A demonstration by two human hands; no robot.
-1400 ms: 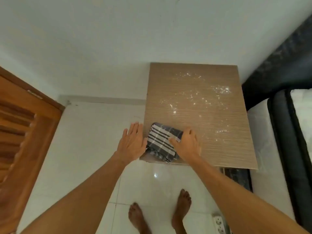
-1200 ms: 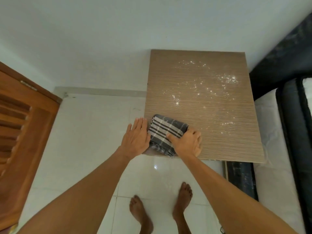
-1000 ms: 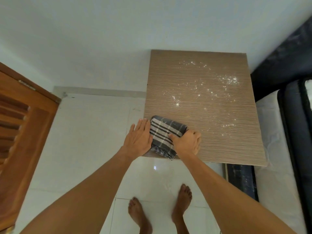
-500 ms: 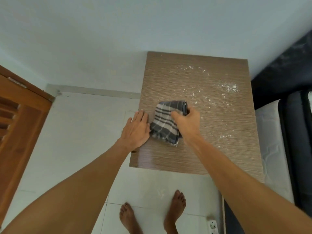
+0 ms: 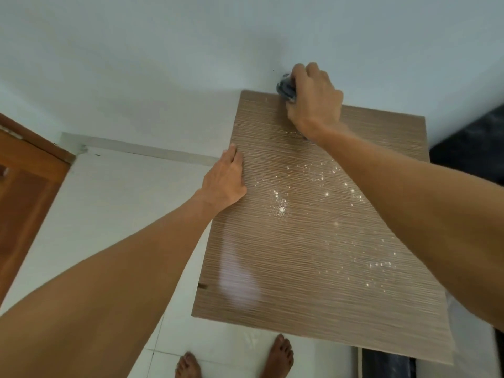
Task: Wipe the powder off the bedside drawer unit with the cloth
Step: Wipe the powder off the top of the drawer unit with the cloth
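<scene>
- Right hand [image 5: 313, 102] now reaching to the far edge of the bedside drawer unit [image 5: 313, 255], against the wall [image 5: 191, 50]; half a second ago working near the middle of the top.
- Fingers curling shut around the checked cloth [image 5: 286, 87], bunched into a dark wad and mostly hiding under the hand; earlier lying spread and plainly striped.
- Cloth sitting at the back rim, touching both the top and the wall line.
- Left hand [image 5: 225, 181] lying flat and open, gripping nothing, pressing on the left edge of the unit, farther back than before and no longer touching the cloth.
- White powder [image 5: 281, 208] still lying scattered across the middle and right of the top, well apart from the cloth.
- Pale sheen showing on the near-left part of the top.
- Bare feet [image 5: 278, 358] standing on the white floor tiles [image 5: 109, 200] just below the near edge.
- Wooden door [image 5: 24, 186] showing at the left.
</scene>
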